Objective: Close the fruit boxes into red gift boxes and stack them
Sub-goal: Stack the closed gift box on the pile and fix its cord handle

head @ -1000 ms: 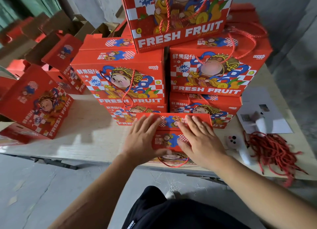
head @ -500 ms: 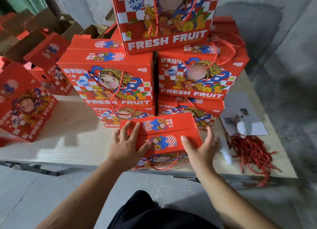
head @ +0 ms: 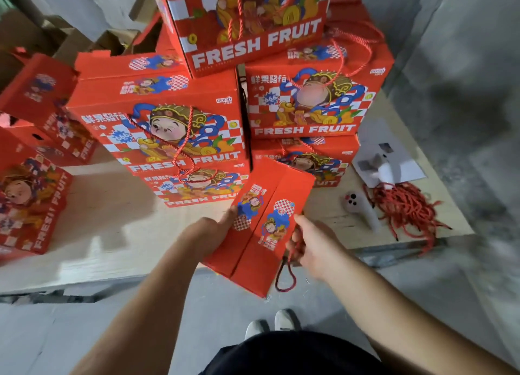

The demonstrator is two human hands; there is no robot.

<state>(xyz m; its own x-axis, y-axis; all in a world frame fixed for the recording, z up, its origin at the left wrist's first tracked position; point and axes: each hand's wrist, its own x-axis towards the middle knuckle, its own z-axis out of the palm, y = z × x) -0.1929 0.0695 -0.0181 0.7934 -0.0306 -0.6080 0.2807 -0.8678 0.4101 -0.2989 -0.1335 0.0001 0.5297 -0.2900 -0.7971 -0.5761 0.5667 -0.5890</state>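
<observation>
Head view, change: half a second ago the closed gift box [head: 260, 228] lay flat on the near edge of the surface [head: 112, 214] under my palms; now it is lifted clear, tilted, with its near end out over the floor.
Head view, meaning: I judge the closing done and the carry to the stack begun.
Head view, left hand [head: 209, 234]: my grip holds the box's left long side, fingers hidden behind the cardboard.
Head view, right hand [head: 315, 245]: my grip is clamped round the red rope handle [head: 287, 273] at the box's right side, thumb against the lid, the loop dangling below.
Head view, box position: between my two hands, near and in front of the stacked gift boxes [head: 174, 127], its far corner overlapping the lowest row.
Head view, stack: three tiers high, the top box [head: 247, 23] straddling two below.
Head view, right of surface: loose red cords [head: 405, 208] beside papers [head: 388, 149].
</observation>
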